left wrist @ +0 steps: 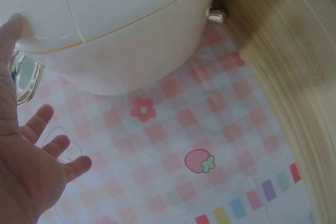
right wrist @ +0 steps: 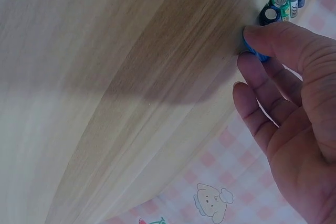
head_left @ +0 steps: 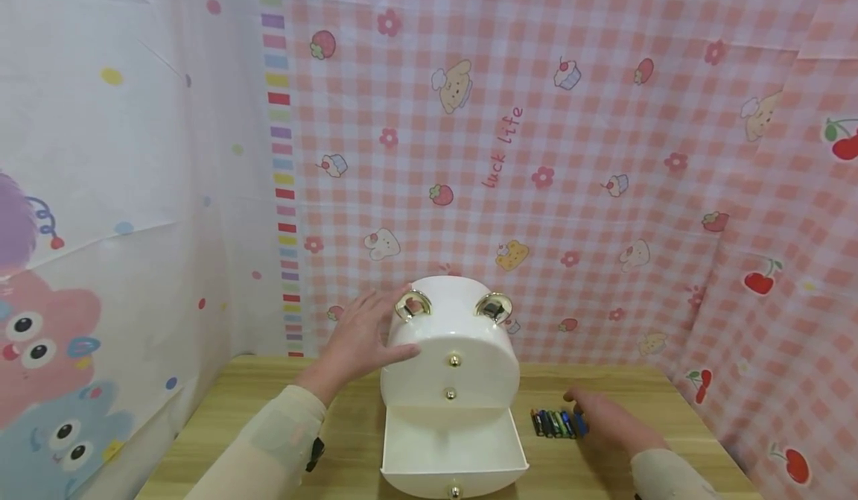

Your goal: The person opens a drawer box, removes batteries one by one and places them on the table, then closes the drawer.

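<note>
A white drawer box (head_left: 418,373) with a rounded top and small gold knobs stands on the table. Its bottom drawer (head_left: 452,440) is pulled out and bare inside. My left hand (head_left: 358,342) rests at the box's upper left, thumb against the front and the other fingers spread beside a gold ring (head_left: 413,305). To the right of the drawer lies a side-by-side row of small batteries (head_left: 553,424). At the row's right end, my right hand (head_left: 613,419) pinches a blue battery (right wrist: 256,51) between thumb and fingertip, mostly covered by the fingers in the right wrist view.
The wooden table (head_left: 221,418) ends at a pink checked cloth (head_left: 583,127) hung behind it. A white cloth (head_left: 134,150) with cartoon figures hangs on the left. A second gold ring (head_left: 494,308) sits at the box's upper right.
</note>
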The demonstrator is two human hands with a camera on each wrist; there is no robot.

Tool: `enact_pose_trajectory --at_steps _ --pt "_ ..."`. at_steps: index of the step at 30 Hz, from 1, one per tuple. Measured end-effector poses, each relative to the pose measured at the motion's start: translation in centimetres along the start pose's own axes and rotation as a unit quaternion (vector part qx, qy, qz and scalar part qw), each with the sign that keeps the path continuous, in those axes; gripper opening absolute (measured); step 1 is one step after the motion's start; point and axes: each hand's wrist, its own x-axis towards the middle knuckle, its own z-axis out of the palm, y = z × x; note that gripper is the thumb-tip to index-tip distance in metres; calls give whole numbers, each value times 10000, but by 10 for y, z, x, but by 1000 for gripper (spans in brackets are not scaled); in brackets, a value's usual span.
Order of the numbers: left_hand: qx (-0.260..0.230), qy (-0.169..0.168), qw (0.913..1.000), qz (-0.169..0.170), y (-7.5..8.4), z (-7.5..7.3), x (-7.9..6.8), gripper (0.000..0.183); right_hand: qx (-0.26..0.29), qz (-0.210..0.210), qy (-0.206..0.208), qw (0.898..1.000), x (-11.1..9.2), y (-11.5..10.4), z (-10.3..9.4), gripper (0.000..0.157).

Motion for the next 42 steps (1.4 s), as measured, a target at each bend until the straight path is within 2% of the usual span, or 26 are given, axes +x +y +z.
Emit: enact_pose_trajectory --at_steps 9,17,26,36,42 --pt "-19 12 10000 -20 1 0 0 101 -230 252 -19 9994 6 1 4 63" --pt "-4 -7 10000 -30 1 -1 0 101 -232 205 -1 9995 6 -4 4 60" --pt "-45 -64 9999 -81 2 -2 0 101 -255 -27 26 9997 5 -5 5 66" --pt "-33 -53 9999 -94 2 -1 -1 101 -105 233 -64 9997 9 -8 4 70" --pt "-11 -12 10000 -38 2 -1 -1 101 -132 213 -61 9997 10 -8 4 70"
